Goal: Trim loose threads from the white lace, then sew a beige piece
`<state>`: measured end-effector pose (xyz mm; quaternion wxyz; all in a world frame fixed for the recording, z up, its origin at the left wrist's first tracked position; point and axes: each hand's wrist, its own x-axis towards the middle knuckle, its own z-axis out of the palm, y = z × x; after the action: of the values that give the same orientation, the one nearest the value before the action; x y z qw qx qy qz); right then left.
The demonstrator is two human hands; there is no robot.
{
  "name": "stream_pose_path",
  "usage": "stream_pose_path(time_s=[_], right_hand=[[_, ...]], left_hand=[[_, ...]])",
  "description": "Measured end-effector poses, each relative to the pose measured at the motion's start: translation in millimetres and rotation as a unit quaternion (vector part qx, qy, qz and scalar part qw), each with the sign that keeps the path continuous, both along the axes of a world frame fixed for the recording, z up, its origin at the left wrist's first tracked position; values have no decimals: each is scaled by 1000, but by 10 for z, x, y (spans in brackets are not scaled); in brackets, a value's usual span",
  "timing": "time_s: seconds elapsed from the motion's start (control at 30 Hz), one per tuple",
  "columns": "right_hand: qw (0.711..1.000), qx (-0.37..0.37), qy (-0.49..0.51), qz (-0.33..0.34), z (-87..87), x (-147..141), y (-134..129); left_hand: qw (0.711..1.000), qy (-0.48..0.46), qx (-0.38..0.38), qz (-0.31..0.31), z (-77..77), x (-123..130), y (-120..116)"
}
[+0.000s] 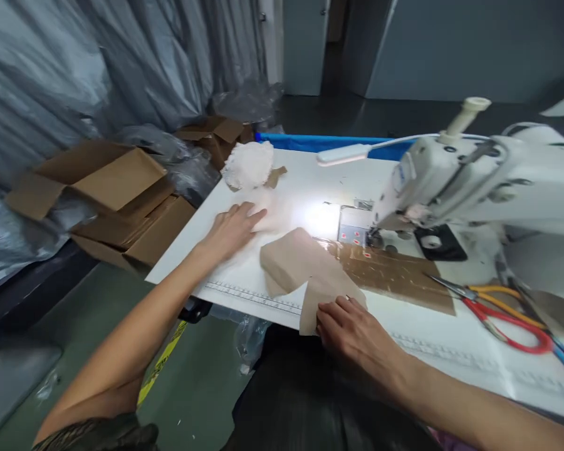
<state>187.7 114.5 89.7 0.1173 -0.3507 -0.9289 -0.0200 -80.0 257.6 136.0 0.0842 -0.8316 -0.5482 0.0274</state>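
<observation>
Beige fabric [294,260] lies on the white sewing table, its lower corner reaching the front edge. My right hand [350,329] pinches that lower part with closed fingers. On the left half of the table, my left hand [235,228] lies with its thumb and fingers apart, touching pale, blurred material on the surface. Beyond it sits a fluffy white bundle [249,164] with a small brown scrap beside it. To the right of the fabric stands a white sewing machine [418,181], its needle area over a metal plate.
Brown tape-like sheeting [395,275] covers the table before the machine. Red-handled scissors [507,326] and orange-handled snips [502,292] lie at the right. A lamp [343,154] hangs over the back. Cardboard boxes [122,181] stand left of the table. A printed ruler [254,296] runs along the front edge.
</observation>
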Motion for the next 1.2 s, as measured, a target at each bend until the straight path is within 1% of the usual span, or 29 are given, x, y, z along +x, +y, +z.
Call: stream_pose_path(time_s=[0.07,0.13,0.2,0.27,0.33,0.4,0.47,0.53,0.6,0.63,0.67,0.73,0.8,0.87,0.93,1.0,1.07,1.13,1.2], right_hand=[[999,-16,1,-36,32,164,-141],[997,-33,26,-60,81,283,-194],[995,-35,68,-66,135,392,-176],[992,-17,104,-63,182,519,-125],[990,1,127,-61,211,666,-71],[988,-3,135,-70,214,814,-27],[988,-15,133,-80,188,931,7],[988,-28,126,-81,139,992,38],[989,-42,119,-72,84,1001,73],[990,-49,114,-73,61,996,95],[990,-54,108,-77,45,990,120],[989,-68,105,-83,38,997,184],[986,-92,120,-75,54,1041,260],[980,-121,149,-59,73,1113,339],[972,-140,181,-55,81,1183,413],[967,-145,197,-67,84,1227,486],[968,-145,186,-81,100,1231,569],[972,-153,155,-86,134,1197,669],[974,-160,129,-90,163,1137,774]], left_hand=[[1000,12,23,5,10,12,-7],[999,22,27,-12,36,2,-23],[999,26,25,-31,87,-20,-65],[998,16,31,-49,163,-18,-142],[996,-11,46,-80,242,63,-259],[987,-59,60,-134,283,261,-413],[972,-124,65,-190,247,572,-589],[960,-159,48,-224,124,941,-747],[962,-140,-12,-234,-46,1285,-823],[964,-121,-42,-232,-126,1423,-813],[967,-107,-53,-226,-189,1529,-765],[968,-83,-77,-224,-240,1637,-567],[952,-61,-137,-267,-190,1626,-293],[935,-54,-185,-298,-94,1553,-46],[929,-58,-196,-308,-25,1482,92],[933,-65,-172,-310,-21,1454,107],[936,-75,-132,-319,-66,1469,45],[929,-90,-112,-342,-116,1495,-26],[914,-100,-122,-374,-150,1497,-61]])
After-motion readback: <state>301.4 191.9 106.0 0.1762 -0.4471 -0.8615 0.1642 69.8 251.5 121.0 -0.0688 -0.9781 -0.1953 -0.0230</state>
